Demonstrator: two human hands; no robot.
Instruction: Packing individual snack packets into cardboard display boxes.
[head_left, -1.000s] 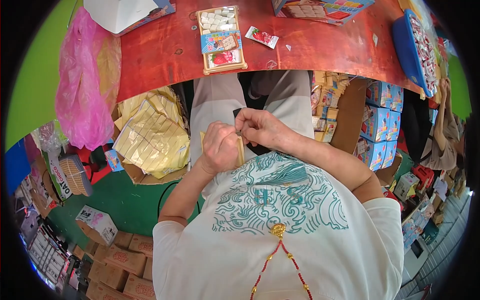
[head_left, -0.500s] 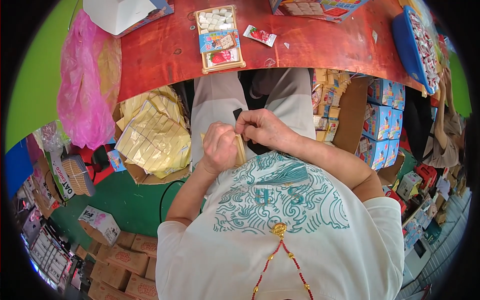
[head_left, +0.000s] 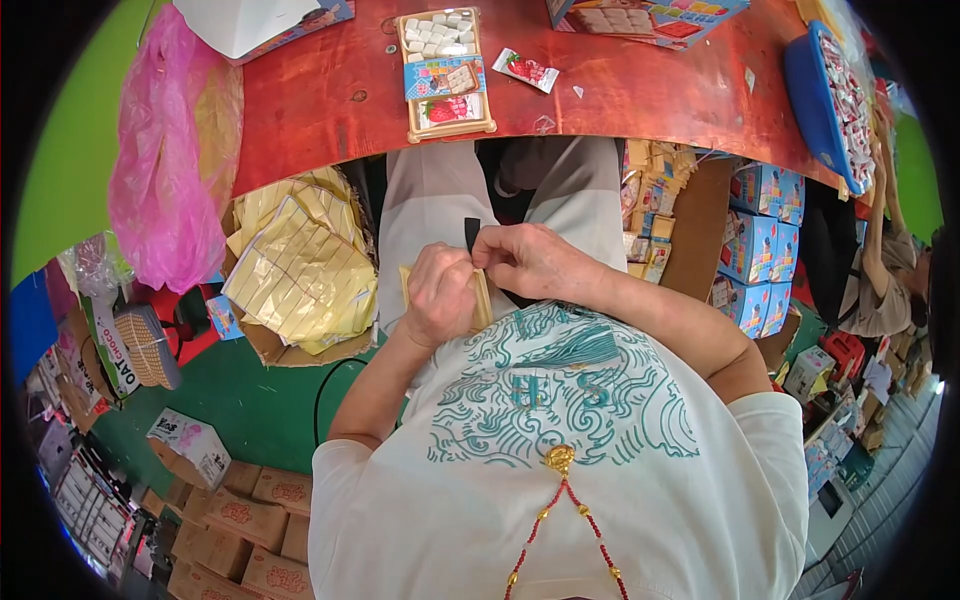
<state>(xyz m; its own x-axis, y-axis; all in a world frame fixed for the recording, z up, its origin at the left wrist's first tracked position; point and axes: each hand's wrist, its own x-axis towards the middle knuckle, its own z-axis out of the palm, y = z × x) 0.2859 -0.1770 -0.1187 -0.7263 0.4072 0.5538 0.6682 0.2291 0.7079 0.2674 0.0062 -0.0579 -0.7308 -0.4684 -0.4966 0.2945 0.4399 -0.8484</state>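
Note:
Low over my lap, my left hand (head_left: 440, 294) is wrapped round a pale yellow, tray-like piece (head_left: 484, 303); most of it is covered by the fingers. Close against it, my right hand (head_left: 528, 258) is closed in a pinch, and its fingertips hide whatever is between them. A short black strip (head_left: 472, 232) sticks up just beyond those fingers; I cannot tell whether it is held. Ahead on the red table (head_left: 310, 100) lies a tan tray pack (head_left: 444, 78) with white marshmallow-like pieces, a blue band and a strawberry sachet. Beside it is a loose strawberry sachet (head_left: 526, 71).
A carton of yellow wrapped packs (head_left: 300, 275) stands left of my legs, under a hanging pink plastic bag (head_left: 170, 170). At right are a carton of tan packs (head_left: 660, 200), stacked blue boxes (head_left: 755, 245) and a blue basin (head_left: 815, 105) of sachets. Another person (head_left: 895, 290) sits far right.
My right hand has shifted very slightly near the left one, its pinch kept. The whole view has tilted a little; the things on the table are otherwise the same.

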